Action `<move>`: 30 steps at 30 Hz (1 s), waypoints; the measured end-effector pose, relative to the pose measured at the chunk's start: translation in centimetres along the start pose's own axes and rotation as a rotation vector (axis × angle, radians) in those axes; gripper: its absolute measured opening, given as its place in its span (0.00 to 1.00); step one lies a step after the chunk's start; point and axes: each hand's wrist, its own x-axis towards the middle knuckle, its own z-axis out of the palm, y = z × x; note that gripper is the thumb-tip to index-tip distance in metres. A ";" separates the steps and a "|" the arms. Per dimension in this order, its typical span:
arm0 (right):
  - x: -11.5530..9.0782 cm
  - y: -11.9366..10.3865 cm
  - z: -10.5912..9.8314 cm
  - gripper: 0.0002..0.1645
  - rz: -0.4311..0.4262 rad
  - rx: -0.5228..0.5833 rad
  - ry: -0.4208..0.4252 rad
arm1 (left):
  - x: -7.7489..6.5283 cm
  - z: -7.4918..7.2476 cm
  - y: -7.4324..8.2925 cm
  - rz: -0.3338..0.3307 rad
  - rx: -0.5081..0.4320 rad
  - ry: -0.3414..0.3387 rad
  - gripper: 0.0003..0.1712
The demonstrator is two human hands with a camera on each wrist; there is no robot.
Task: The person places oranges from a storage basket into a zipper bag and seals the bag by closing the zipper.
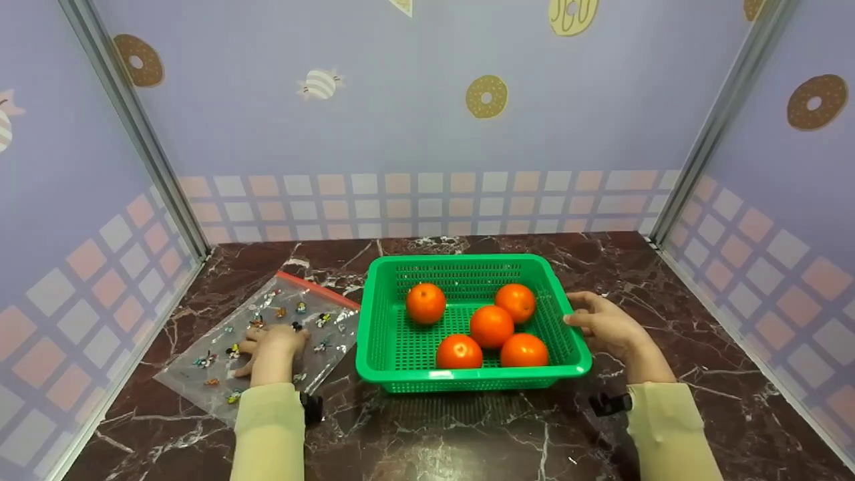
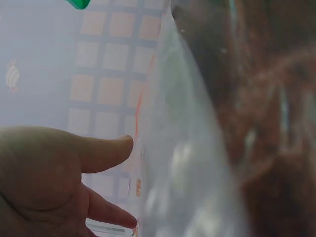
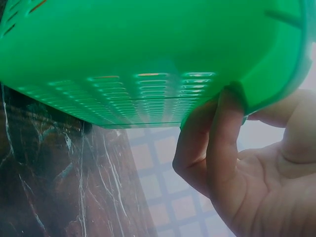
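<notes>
A green plastic basket (image 1: 473, 382) with slotted walls holds several oranges (image 1: 425, 304). At its right side, my right hand (image 1: 611, 325) grips the rim. The right wrist view shows the fingers (image 3: 224, 138) curled up beneath the rim against the outer wall, with the thumb partly hidden behind the rim. To the left lies a clear zip bag (image 1: 194, 361) with a red-orange top strip and small colourful figures on or in it. My left hand (image 1: 275, 344) rests on the bag with fingers spread; its thumb (image 2: 111, 153) is straight in the left wrist view.
Both the bag and the basket are on a dark red-brown marbled tabletop (image 1: 467, 441). Patterned panels (image 1: 427, 133) with doughnuts and checks stand behind and at both sides. Black straps (image 1: 610, 403) circle the wrists over yellow sleeves.
</notes>
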 end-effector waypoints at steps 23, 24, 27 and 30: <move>0.1 0.0 0.0 0.42 0.011 0.022 -0.014 | -0.2 -3.9 -2.9 0.247 0.289 -0.175 0.50; 0.1 0.0 0.0 0.42 0.011 0.021 -0.014 | -0.3 -4.0 -3.0 0.255 0.299 -0.178 0.50; 0.1 0.0 0.0 0.42 0.011 0.013 -0.010 | -0.4 -4.2 -2.9 0.253 0.333 -0.190 0.51; 0.0 0.0 0.0 0.42 0.014 0.005 0.003 | -0.3 -4.2 -2.6 0.271 0.388 -0.179 0.48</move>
